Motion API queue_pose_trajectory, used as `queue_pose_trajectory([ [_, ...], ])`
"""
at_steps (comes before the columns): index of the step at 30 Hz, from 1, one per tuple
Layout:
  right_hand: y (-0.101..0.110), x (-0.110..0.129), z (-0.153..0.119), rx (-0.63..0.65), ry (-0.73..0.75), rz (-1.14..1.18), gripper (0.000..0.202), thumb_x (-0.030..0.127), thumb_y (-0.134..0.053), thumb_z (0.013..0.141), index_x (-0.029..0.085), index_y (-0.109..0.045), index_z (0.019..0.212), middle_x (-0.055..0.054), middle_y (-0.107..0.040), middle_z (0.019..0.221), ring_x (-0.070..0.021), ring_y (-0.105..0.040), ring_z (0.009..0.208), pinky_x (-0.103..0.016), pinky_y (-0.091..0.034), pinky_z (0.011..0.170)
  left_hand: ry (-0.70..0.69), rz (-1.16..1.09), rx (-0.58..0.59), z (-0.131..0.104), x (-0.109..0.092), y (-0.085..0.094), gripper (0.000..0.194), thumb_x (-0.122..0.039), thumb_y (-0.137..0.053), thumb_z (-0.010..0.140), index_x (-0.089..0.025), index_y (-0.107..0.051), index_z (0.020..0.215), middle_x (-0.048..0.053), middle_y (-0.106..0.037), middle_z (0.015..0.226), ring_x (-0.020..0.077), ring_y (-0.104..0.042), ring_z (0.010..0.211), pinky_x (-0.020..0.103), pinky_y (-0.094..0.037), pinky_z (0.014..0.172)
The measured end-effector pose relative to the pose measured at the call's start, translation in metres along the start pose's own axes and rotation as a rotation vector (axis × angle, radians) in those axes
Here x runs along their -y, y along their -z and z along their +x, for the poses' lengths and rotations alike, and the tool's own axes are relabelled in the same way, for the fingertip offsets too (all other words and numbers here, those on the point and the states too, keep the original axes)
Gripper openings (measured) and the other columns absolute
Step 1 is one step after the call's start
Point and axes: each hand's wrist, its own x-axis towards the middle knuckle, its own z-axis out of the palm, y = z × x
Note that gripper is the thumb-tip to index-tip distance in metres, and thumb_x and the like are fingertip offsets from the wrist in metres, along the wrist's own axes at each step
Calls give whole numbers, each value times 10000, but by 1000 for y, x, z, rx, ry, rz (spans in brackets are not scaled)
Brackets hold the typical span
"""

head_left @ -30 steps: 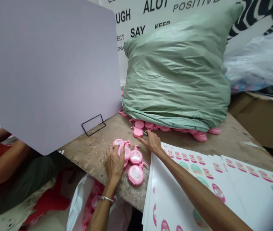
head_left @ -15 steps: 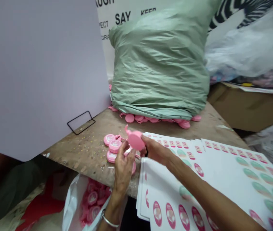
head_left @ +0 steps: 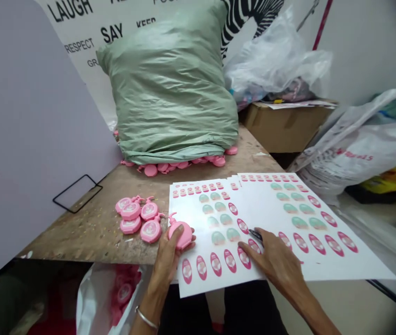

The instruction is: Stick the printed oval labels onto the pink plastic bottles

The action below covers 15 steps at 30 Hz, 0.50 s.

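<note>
My left hand (head_left: 165,260) grips a round pink plastic case (head_left: 181,236) with a small curled spout at its top; its plain side faces up. My right hand (head_left: 277,260) is over a printed sticker sheet (head_left: 198,242), its thumb reaching down onto the paper. A small, dark, slim tool (head_left: 255,234) sticks out from its fingers, its tip beside a pink oval sticker (head_left: 242,226); its exact kind is unclear. Left of the sheets lies a group of pink cases with picture labels (head_left: 151,231).
A second sticker sheet (head_left: 326,260) overlaps to the right. At the back, a green stuffed bag (head_left: 173,93) rests on more pink cases (head_left: 151,170). A white board (head_left: 37,139) with a wire stand (head_left: 77,193) is at left. Below the table edge hangs a white bag (head_left: 91,298) of pink pieces.
The view has swung right. My right hand has left the pink case and moved to the sticker sheet with the dark tool. My left hand now holds the case alone, nearer the sheets.
</note>
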Motion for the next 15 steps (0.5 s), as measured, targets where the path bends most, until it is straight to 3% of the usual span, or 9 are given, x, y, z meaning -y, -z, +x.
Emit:
queue_pose_trajectory([
  [4,-3,1,-21,-79,23,11,465,577,-530,800,208,-584,1078,-123,-672,1006,-327,-623,930,-445,-489,732,-37,68,-43,2,10,-5,392,-337,-759,709,-114,-622,1000,95,-701,901,181,-684,773,305,-579,738],
  [9,-3,13,-24,-217,-14,105,294,433,-510,838,192,-585,987,-132,-659,960,-315,-604,906,-438,-462,750,-83,144,-89,2,14,-6,435,-323,-776,685,-132,-628,1047,89,-712,924,208,-699,807,316,-584,751],
  [13,5,8,-22,13,-119,509,254,438,-484,847,208,-584,805,-47,-658,765,-215,-609,723,-328,-461,659,-39,141,-87,0,13,-5,367,-252,-761,698,-122,-627,1015,87,-717,883,225,-706,831,332,-592,767],
  [15,11,2,-20,50,-117,625,250,428,-490,837,211,-589,762,-9,-631,677,-180,-580,649,-292,-442,615,-38,119,-77,-1,10,-7,328,-221,-735,719,-134,-622,1015,82,-719,895,228,-707,835,334,-600,754],
])
